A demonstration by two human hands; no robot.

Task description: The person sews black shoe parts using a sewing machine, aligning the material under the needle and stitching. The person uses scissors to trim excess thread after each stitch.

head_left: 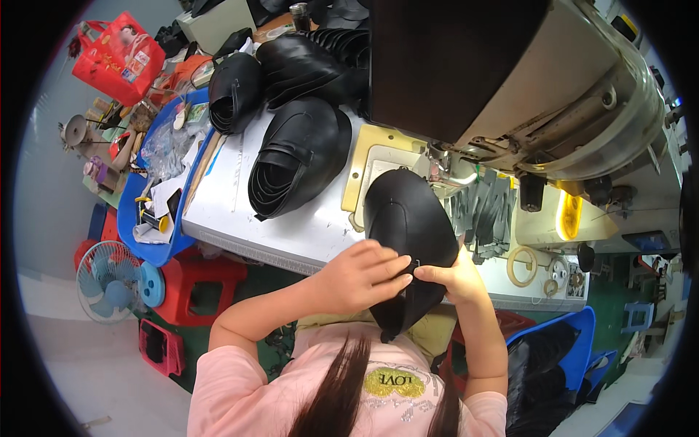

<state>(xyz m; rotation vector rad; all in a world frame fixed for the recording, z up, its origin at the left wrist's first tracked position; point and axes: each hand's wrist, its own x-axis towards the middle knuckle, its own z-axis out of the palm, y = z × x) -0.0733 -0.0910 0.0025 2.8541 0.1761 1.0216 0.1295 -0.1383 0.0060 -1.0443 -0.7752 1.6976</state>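
Note:
A black leather shoe upper (406, 215) lies between my two hands, its rounded end over the table edge and its narrower end hanging down in front of my shirt. My left hand (364, 275) has its fingertips pinched at the middle of the upper, by a small strap or tab. From the other side my right hand (460, 275) grips the edge, its thumb on top close to the left fingertips. What lies under the fingertips is too small to make out. Nested black uppers (302, 156) stand on the white table (229, 193) to the left.
A sewing machine (568, 95) hangs over the right of the table, near grey strips (484, 215). More uppers (234, 91) sit farther back. A blue tray (131, 218) with scraps is left; a blue bin (582, 328) holds black pieces at lower right. A fan (109, 280) and red stool (175, 291) stand left.

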